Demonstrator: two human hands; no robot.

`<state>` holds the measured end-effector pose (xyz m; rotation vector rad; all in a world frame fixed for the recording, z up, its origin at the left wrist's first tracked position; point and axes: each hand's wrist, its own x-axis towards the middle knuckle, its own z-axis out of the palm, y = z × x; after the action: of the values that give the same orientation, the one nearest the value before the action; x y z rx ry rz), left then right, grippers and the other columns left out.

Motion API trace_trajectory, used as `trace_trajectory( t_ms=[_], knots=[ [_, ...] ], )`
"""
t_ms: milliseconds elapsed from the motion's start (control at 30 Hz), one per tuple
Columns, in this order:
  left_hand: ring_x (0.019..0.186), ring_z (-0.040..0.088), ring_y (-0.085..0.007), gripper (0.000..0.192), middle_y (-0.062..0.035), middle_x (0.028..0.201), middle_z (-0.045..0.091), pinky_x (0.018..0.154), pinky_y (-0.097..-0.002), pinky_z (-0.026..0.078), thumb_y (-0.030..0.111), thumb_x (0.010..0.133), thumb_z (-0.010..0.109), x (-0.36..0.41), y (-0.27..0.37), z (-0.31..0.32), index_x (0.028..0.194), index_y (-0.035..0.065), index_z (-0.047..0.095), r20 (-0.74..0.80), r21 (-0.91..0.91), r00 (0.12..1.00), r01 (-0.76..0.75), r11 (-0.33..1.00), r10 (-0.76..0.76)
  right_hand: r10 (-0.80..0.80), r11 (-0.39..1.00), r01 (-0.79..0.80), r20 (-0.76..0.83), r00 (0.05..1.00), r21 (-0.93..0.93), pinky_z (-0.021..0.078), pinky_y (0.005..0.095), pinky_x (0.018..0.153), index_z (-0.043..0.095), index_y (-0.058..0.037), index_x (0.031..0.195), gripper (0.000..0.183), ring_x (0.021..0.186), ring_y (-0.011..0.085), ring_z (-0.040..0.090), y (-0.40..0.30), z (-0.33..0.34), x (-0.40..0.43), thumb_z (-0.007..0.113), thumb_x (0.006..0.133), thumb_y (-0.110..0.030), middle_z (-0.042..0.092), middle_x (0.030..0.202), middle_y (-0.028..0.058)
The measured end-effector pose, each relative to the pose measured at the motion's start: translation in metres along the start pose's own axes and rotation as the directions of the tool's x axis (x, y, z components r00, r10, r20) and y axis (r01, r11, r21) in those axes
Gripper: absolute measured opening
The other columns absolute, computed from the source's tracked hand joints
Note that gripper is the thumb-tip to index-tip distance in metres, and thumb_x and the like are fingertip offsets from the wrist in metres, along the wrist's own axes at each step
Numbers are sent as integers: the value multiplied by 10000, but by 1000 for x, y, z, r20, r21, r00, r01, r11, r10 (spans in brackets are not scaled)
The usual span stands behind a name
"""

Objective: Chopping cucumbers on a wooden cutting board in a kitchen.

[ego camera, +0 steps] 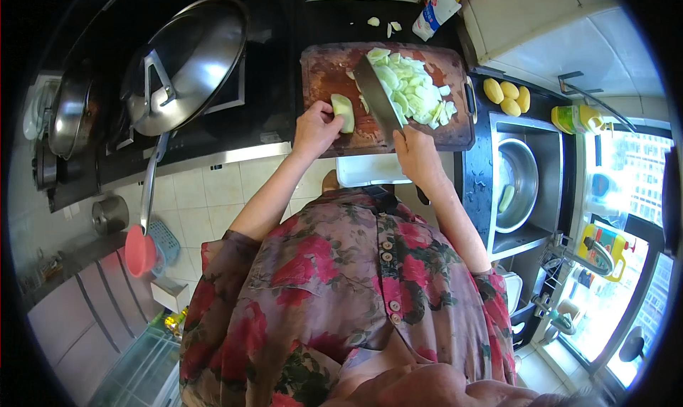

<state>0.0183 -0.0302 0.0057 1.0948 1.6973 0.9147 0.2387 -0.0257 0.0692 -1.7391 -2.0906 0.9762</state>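
On the brown wooden cutting board (320,76) lies a chunk of pale green peeled vegetable (343,112), perhaps a gourd. My left hand (318,129) grips its left side with thumb and fingertips. A Chinese cleaver (378,95) is in my right hand (419,156), which is wrapped around the handle. The blade stands between the chunk and a heap of thin vegetable slices (416,89) on the right of the board, its far side against the slices. A few slices lie partly behind the blade.
To the left is a black cooktop (272,97) with a large lidded wok (197,60), its long handle jutting toward me. Several peeled potatoes (509,95) sit by the sink at right, where a metal basin (517,167) holds another vegetable piece (506,198). Behind the board stands a white-and-blue packet (435,13).
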Motion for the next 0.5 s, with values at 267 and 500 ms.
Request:
trace_trajectory(
  t_ms=[267, 500],
  knots=[
    [392, 512, -100, 179, -24, 547, 533, 335, -237, 388, 134, 796, 617, -3, 3, 3, 668, 68, 509, 31, -265, 982, 190, 945, -188, -109, 939, 137, 105, 988, -314, 517, 475, 624, 526, 11, 846, 122, 659, 404, 632, -19, 4, -23, 503, 849, -109, 620, 679, 239],
    [393, 443, -75, 192, -6, 533, 508, 351, -223, 336, 93, 779, 622, 1, 0, 16, 625, 78, 508, -12, -443, 977, 186, 877, -214, -253, 821, 276, 116, 961, -499, 537, 391, 526, 500, -21, 831, 46, 590, 326, 651, -31, 19, -28, 518, 813, -59, 625, 668, 166]
  ],
)
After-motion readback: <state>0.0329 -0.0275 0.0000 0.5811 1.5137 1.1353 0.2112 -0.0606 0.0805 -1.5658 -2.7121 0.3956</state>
